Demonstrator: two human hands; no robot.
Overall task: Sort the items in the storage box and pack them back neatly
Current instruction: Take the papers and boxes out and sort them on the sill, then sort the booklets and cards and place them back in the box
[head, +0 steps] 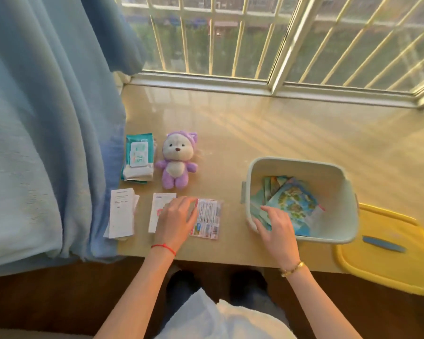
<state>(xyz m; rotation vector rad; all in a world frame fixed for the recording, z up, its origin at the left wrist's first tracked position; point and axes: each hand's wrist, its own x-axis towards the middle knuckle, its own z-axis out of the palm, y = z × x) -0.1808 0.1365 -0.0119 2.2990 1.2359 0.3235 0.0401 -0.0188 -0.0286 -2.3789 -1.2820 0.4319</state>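
The left hand (175, 217) is laid flat, fingers relaxed, across a white packet (160, 211) and the edge of a clear printed sachet (209, 217), part of each being covered. The right hand (275, 225) is reached over the near rim of the pale storage box (301, 165), its loosely spread fingertips resting on blue-green illustrated packets (293, 199) (their print cannot be read). Beyond the left hand lie a purple plush bear (177, 162) and a wet-wipes pack (138, 159); further left, white folded leaflets (121, 212). Right of the right hand, a yellow lid (387, 253) is cut off by the tabletop (267, 118) edge.
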